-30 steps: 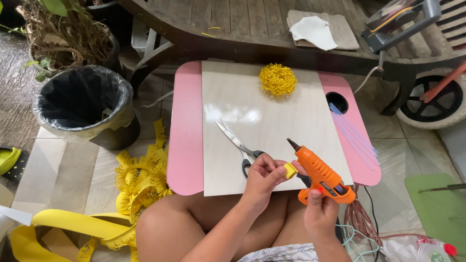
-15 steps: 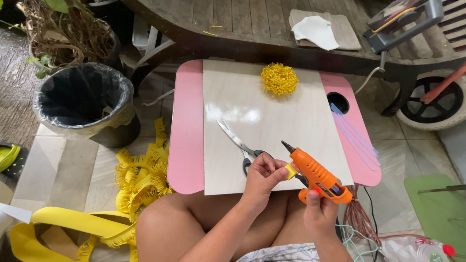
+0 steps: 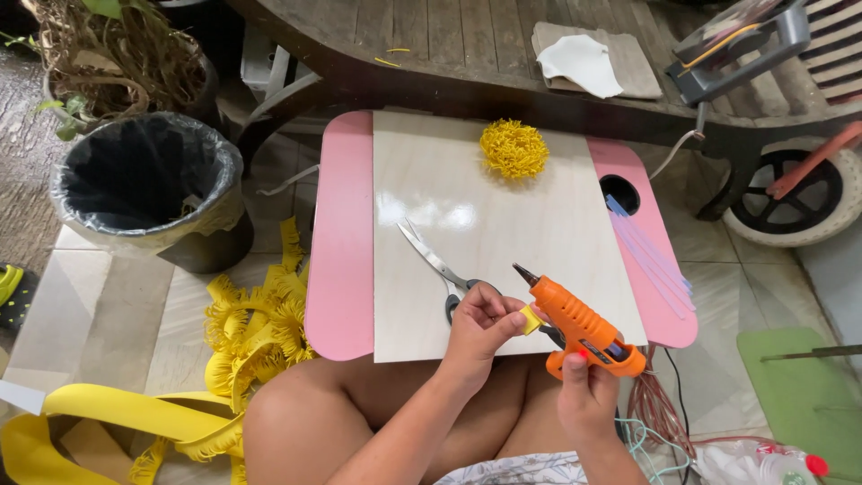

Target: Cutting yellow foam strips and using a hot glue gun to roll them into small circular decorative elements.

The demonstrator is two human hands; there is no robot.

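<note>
My right hand [image 3: 585, 395] grips an orange hot glue gun [image 3: 575, 321] by its handle, with the nozzle pointing up-left over the near edge of the pink lap table [image 3: 341, 242]. My left hand [image 3: 480, 328] pinches a small yellow foam piece [image 3: 532, 319] right beside the gun's body. Under the left hand, scissors [image 3: 440, 265] lie on the pale board [image 3: 485, 216] that covers the table. A finished yellow fringed flower [image 3: 514, 148] rests at the board's far edge.
A black bin [image 3: 148, 180] lined with a bag stands at the left. Yellow fringed foam strips [image 3: 256, 323] are piled on the tiled floor beside my knee. Clear glue sticks [image 3: 646, 251] lie on the table's right side near a round hole [image 3: 620, 193]. A wheel [image 3: 799, 198] is at the right.
The glue gun has shifted slightly left, toward the yellow piece in my left hand. The left hand has stayed nearly in place.
</note>
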